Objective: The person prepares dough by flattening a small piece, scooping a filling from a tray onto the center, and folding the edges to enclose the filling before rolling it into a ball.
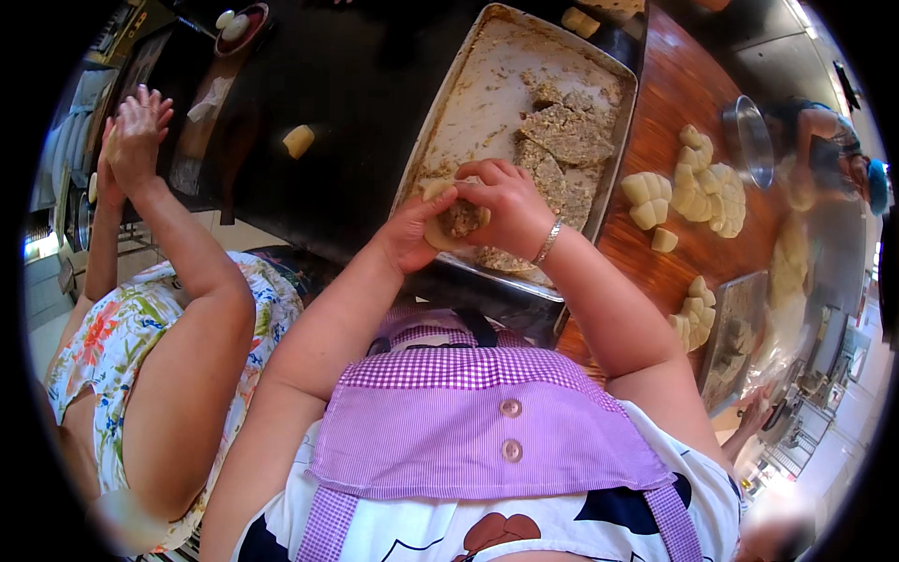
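Note:
Over the near edge of a large metal tray, a round of dough with brownish crumbly filling in its middle is held between my two hands. My left hand cups it from the left, the thumb pressed on its upper edge. From the right, my right hand curls its fingers over the far side of the dough; a metal bracelet is on that wrist. More of the same crumbly filling is heaped in the right half of the tray. The dough's underside is hidden by my fingers.
Several cut dough pieces lie on the wooden board at right, near a metal bowl. One dough piece rests on the black tabletop. At left, a co-worker's hands are pressed together; another person works far right.

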`<state>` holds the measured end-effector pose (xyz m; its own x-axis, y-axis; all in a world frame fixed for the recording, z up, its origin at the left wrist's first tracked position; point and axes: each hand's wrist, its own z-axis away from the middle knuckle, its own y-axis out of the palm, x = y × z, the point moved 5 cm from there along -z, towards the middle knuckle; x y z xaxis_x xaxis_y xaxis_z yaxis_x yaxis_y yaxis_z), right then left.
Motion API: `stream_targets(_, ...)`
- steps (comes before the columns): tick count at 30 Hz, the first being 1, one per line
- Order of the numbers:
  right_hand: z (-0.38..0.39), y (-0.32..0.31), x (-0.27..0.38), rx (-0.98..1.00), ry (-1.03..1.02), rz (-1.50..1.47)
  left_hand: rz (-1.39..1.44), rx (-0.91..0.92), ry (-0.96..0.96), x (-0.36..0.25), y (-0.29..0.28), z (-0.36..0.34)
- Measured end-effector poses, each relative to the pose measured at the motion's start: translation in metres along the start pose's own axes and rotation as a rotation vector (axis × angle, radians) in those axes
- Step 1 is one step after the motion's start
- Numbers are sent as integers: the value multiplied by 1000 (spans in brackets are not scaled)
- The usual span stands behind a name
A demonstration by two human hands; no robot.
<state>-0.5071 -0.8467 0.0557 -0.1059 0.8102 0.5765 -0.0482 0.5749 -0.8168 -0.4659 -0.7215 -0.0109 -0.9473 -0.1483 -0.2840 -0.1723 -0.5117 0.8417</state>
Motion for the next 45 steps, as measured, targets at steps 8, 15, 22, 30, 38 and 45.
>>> stream_targets(8,64,46,-36,-381,577,-1637,53,102,-70,21,42,-7)
stream_targets(15,68,57,-22,-688,600,-1813,-207,-143,129,40,48,-16)
stream_targets(22,72,64,-18,-971,590,-1310,-450,-262,488,63,40,-18)
stream_targets(30,61,55,-33,-1099,572,-1480,-178,-25,423,47,39,-38)
stream_targets(38,56,58,-23,-796,759,-1876,-226,-79,374,48,40,-19)
stream_targets(45,62,64,-28,-818,573,-1194,-622,-198,646,52,40,-12)
